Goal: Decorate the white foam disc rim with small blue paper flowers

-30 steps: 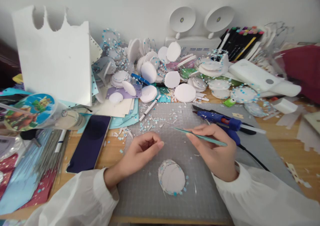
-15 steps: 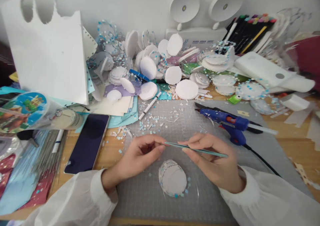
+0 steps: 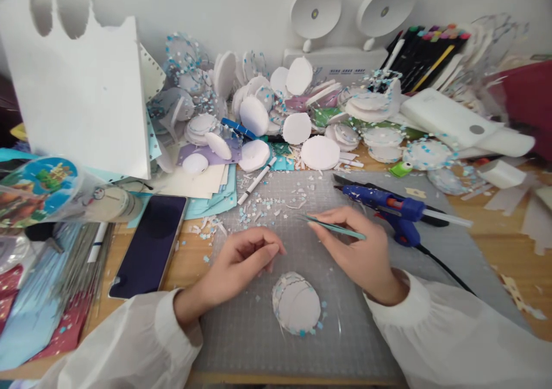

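Note:
Teal tweezers [image 3: 340, 227] are pinched in my right hand [image 3: 356, 248], their tips pointing left above the grey mat [image 3: 241, 343]. To the left, my left hand [image 3: 248, 260] hovers with fingers curled and thumb against the index finger; whether something tiny is between them I cannot make out. A round white disc piece [image 3: 298, 305] edged with small blue and white bits lies on the mat below and between both hands. Small blue and white paper stars [image 3: 259, 210] are scattered on the mat beyond my left hand.
A blue glue gun [image 3: 388, 205] with a black cord lies at the right. At the left are a phone [image 3: 149, 248] and a cup [image 3: 56, 191]. White discs [image 3: 319, 152] crowd the back, before a twin-headed lamp [image 3: 317, 12]. A white pen [image 3: 256, 181] lies near the stars.
The tweezers have moved left and up with my right hand, away from my left fingertips. My left hand's fingers have curled in a little. The view has shifted slightly.

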A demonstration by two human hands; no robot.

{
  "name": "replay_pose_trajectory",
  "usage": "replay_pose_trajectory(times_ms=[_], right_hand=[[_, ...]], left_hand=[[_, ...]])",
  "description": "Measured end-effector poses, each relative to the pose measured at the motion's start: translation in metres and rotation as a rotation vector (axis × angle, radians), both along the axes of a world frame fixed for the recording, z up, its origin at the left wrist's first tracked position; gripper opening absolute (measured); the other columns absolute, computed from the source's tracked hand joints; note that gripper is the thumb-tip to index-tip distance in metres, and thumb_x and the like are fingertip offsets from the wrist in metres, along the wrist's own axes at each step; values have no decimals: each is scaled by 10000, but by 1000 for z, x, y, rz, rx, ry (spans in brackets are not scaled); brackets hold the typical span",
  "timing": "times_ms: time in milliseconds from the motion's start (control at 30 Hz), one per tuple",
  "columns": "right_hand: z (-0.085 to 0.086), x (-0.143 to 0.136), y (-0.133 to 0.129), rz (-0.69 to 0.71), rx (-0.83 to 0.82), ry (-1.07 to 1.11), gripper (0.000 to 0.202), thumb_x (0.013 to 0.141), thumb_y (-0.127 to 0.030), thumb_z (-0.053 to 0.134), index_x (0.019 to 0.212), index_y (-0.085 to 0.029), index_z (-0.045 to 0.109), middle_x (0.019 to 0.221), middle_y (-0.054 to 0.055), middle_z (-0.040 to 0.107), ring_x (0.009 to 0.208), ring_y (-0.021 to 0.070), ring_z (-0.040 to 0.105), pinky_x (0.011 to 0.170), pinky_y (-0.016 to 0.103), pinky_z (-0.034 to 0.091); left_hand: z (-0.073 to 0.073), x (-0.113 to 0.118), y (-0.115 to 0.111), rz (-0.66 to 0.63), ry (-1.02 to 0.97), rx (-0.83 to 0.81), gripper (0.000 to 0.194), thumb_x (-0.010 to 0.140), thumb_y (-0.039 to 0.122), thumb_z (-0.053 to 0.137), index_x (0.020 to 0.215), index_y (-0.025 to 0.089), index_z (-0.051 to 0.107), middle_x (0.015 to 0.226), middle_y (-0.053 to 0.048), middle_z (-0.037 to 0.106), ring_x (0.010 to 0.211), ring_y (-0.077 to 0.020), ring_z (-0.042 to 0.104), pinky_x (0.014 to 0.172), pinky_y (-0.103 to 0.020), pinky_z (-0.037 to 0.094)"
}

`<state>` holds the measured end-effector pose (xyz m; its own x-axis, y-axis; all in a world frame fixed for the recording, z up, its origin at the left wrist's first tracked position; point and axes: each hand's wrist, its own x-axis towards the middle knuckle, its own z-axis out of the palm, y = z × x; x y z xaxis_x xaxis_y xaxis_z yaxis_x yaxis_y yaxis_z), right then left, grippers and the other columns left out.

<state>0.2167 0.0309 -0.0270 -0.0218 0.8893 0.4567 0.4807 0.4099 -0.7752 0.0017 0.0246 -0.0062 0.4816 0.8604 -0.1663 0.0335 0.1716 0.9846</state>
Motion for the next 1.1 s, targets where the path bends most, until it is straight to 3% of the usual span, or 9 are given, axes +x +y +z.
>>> replay_pose_trajectory(times_ms=[400,633,733,933,1100], right_hand=[[-2,-6,0,93,-35,-9,85,812,-130,644,788,-211,634,797,44,725,761,175,692,693,295,560],[10,0,-5,57,-27,191,144,773,-92,690,777,-213,612,795,32,708,781,179,704,706,298,575],[18,3,-11,121,-50,292,159,769,-80,688,788,-217,610,803,34,702,779,200,719,670,303,593],[22,2,-21,293,-38,263,239,753,-18,672,854,-227,617,811,34,715,776,200,724,645,297,585],[19,1,-20,243,-46,240,226,758,-38,675,857,-233,617,836,35,716,799,205,724,675,303,589]], left_hand=[[0,2,0,-2,17,11,237,906,331,542,812,128,619,624,19,519,531,-83,454,504,-200,351],[0,2,0,15,9,7,232,902,332,549,842,120,620,606,21,509,521,-79,449,494,-196,345],[-1,2,0,32,12,0,231,894,339,565,930,123,638,595,28,491,520,-85,445,486,-199,341],[-3,4,-2,36,-1,18,245,871,330,600,1016,140,649,584,30,483,520,-93,432,482,-204,333],[0,3,-1,39,16,5,217,862,354,597,863,141,635,592,23,495,511,-92,422,483,-213,330]])
